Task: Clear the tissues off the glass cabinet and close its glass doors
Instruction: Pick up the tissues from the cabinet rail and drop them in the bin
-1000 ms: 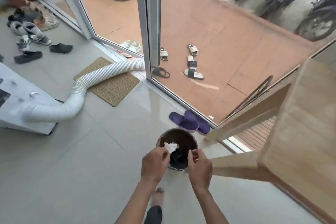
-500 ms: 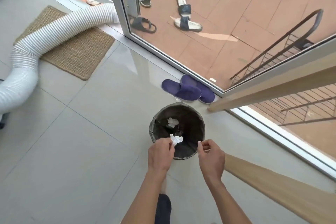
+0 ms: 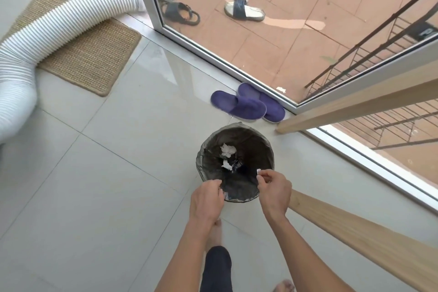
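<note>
Left hand (image 3: 206,199) loosely curled, empty, at the bin's (image 3: 267,149) 7 o'clock rim; right hand (image 3: 275,191) pinches a tissue scrap (image 3: 258,170) at 4 o'clock.

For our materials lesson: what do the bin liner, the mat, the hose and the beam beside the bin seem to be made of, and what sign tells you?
Bin liner: thin dark plastic film, probably; it is wrinkled and slightly glossy.
Mat: coarse woven plant fibre, perhaps jute or sisal; tan, matte, visible weave.
Hose: white ribbed flexible plastic, seemingly; even ridges, bent curve.
Beam: pale wood, matte; straight grain lines show.
</note>
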